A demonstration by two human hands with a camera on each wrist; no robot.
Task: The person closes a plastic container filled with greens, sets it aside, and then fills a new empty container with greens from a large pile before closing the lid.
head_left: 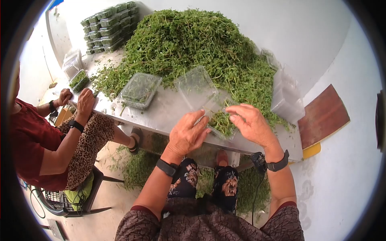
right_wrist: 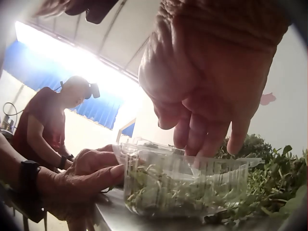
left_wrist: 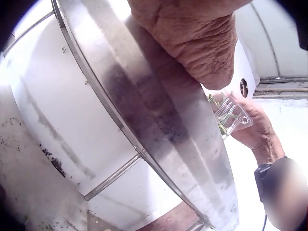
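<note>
A clear plastic box (head_left: 222, 125), its lid (head_left: 196, 85) folded back, holds loose green sprigs at the table's front edge. At its left end my left hand (head_left: 188, 132) grips the wall; in the right wrist view the left hand's (right_wrist: 79, 175) fingers lie against the box (right_wrist: 185, 187). Over the right side is my right hand (head_left: 252, 125), fingers bent loosely downward. The right wrist view shows the right hand's (right_wrist: 211, 86) fingertips at the open top, above the greens. My left hand (left_wrist: 192, 41) hides part of the box (left_wrist: 235, 118) in the left wrist view.
A large heap of greens (head_left: 189, 40) covers the table's back. A filled closed box (head_left: 140, 90) stands left, stacked filled boxes (head_left: 110, 28) behind it. Nested empty boxes (head_left: 286, 96) stand right. Another person (head_left: 44, 148) sits at the left. Metal table edge (head_left: 161, 129) in front.
</note>
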